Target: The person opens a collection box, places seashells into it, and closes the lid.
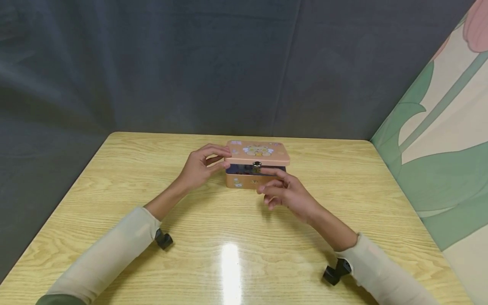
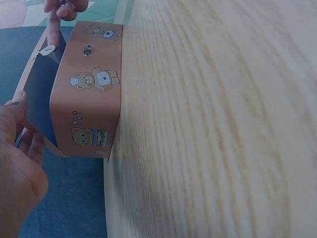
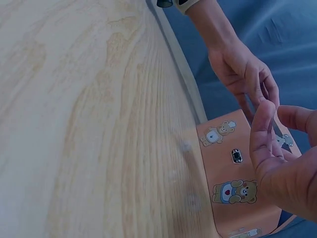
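Note:
A small orange-pink box [image 1: 244, 182] with bear pictures stands on the table, its hinged lid [image 1: 236, 162] partly raised over a dark blue inside. My left hand [image 1: 198, 167] pinches the lid's left end, thumb below the rim and fingers on top. A metal clasp [image 1: 257, 164] hangs from the lid's front edge. Close to it is the index finger of my right hand [image 1: 291, 192], pointing into the gap; whether it touches the clasp I cannot tell. The other right fingers are loosely bent, in front of the box. A metal catch plate [image 2: 88, 50] sits on the box's front.
The wood-grain table [image 1: 190, 258] ends just behind the box, against a dark grey-blue cloth [image 1: 198, 72]. A flower-patterned curtain [image 1: 450, 169] borders the right side. Small black devices are strapped at the left cuff [image 1: 133, 233] and right cuff [image 1: 366, 258].

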